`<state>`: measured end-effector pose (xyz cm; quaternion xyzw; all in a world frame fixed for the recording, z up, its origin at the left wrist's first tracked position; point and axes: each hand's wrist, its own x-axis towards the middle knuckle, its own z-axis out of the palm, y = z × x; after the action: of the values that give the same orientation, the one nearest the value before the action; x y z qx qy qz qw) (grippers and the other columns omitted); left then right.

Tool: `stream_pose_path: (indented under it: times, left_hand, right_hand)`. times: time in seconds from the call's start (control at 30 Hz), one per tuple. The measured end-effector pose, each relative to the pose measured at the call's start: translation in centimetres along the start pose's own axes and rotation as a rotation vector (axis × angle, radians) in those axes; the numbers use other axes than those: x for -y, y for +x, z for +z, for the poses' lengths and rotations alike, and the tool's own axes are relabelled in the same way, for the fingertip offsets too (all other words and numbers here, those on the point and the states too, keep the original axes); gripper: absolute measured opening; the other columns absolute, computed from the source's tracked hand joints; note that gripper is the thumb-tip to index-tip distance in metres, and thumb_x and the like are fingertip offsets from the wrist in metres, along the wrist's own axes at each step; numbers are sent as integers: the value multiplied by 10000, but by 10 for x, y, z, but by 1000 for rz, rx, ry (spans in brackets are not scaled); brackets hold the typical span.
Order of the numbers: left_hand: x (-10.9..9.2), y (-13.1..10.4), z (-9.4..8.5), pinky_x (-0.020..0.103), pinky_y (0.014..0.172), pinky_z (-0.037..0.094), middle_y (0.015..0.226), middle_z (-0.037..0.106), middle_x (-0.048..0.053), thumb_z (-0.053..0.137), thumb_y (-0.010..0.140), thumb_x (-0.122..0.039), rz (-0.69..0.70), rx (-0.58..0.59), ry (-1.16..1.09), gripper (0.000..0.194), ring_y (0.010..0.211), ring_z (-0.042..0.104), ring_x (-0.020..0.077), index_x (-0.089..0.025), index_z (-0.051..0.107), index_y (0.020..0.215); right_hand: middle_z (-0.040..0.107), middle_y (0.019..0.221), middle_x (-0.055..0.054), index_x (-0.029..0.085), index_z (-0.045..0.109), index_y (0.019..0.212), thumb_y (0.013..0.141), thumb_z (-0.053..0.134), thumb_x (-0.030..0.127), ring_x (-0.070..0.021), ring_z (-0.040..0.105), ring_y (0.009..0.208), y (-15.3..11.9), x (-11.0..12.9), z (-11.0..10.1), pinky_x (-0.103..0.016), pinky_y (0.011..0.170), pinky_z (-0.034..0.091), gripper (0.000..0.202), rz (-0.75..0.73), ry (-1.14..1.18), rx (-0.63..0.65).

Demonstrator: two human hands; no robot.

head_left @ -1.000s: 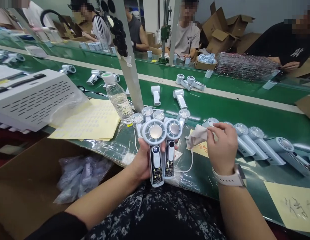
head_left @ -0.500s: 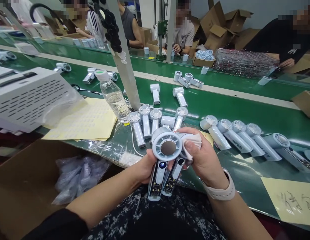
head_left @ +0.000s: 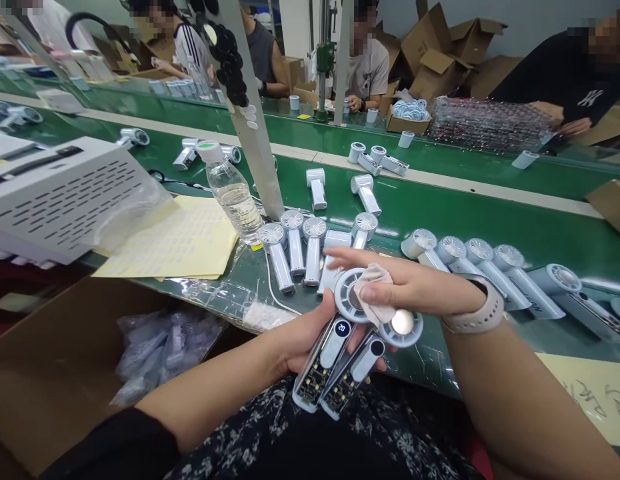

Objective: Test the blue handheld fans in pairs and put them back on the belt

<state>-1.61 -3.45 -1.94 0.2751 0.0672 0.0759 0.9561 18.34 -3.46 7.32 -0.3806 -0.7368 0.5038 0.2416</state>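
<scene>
Two light-blue handheld fans lie side by side in my left hand, its fingers wrapped round them from below. The left fan shows "20" on a small round display; the right fan has a dark display. Circuit parts show in both handles. My right hand pinches a white cloth against the left fan's round head, its fingers reaching over the top. The right fan's head, with a shiny round centre, shows below my right wrist.
Several fans stand behind my hands, and another row is at the right. A water bottle, yellow sheets and a white vented box are at the left. People sit across the green conveyor.
My right hand has moved from the right fan onto the left fan's head with the cloth. Both fans have tilted and shifted right, and the right fan's head is now uncovered.
</scene>
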Motion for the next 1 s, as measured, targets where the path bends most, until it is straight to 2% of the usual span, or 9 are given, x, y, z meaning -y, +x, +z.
stream_pose_path:
  times: [0.13,0.3,0.43,0.57,0.7,0.8,0.87,0.93,1.0]
  left_hand:
    - [6,-3,-3,245,534,530,809,738,122,500,684,-861,-42,-20,37,747,640,686,175,-126,623,731]
    - [4,-6,-7,261,663,562,723,706,92,504,730,-825,19,-102,10,729,726,708,189,-111,646,696]
    - [3,-8,-10,300,714,574,709,683,82,558,687,-824,10,-135,-7,731,747,705,212,-100,657,706]
    - [8,-6,-10,293,654,564,788,708,113,522,676,-856,-7,-131,-15,740,772,705,223,-123,618,691]
    - [10,-4,-8,305,704,560,825,714,124,462,686,-884,38,-65,-5,750,814,698,225,-144,583,663]
    - [2,-5,-3,312,798,545,855,701,105,524,640,-890,98,-65,30,736,906,679,227,-157,585,673]
    - [-7,-9,5,338,821,534,877,696,95,576,658,-851,161,-84,103,686,926,669,239,-168,605,711]
    - [-19,-14,15,375,822,527,877,697,88,685,678,-732,242,-112,255,571,884,666,250,-172,657,782]
    - [-30,-21,24,401,855,514,884,704,77,838,623,-524,295,-146,384,439,885,660,264,-176,703,853]
  right_hand:
    - [716,1178,-28,244,678,1221,849,693,316,-225,685,1032,15,-2,-2,-331,859,560,379,2,19,146]
    - [731,1051,-11,230,722,1025,789,753,306,-209,676,943,19,-1,10,-306,828,534,251,9,-73,2]
    - [741,981,-18,218,702,1016,902,616,349,-198,682,855,19,2,26,-303,756,508,194,31,-150,-132]
    - [760,954,-40,218,715,993,991,456,406,-219,699,868,14,-5,32,-330,763,505,320,53,-240,-217]
    - [752,960,-88,203,715,1021,989,423,432,-264,700,872,3,-35,5,-403,773,534,373,210,-418,-558]
    - [656,1219,-205,137,665,1146,908,549,447,-388,585,1166,-4,-62,-14,-578,963,451,407,294,-665,-904]
    - [494,1418,-255,105,592,1263,843,634,443,-436,407,1350,-7,-70,-9,-649,1076,319,541,253,-729,-1045]
    - [483,1440,-221,155,529,1350,866,610,456,-399,434,1348,-10,-67,13,-628,1079,352,575,160,-541,-1067]
    - [623,1286,-155,243,553,1329,922,521,510,-344,590,1193,-14,-56,43,-569,976,490,488,38,-142,-910]
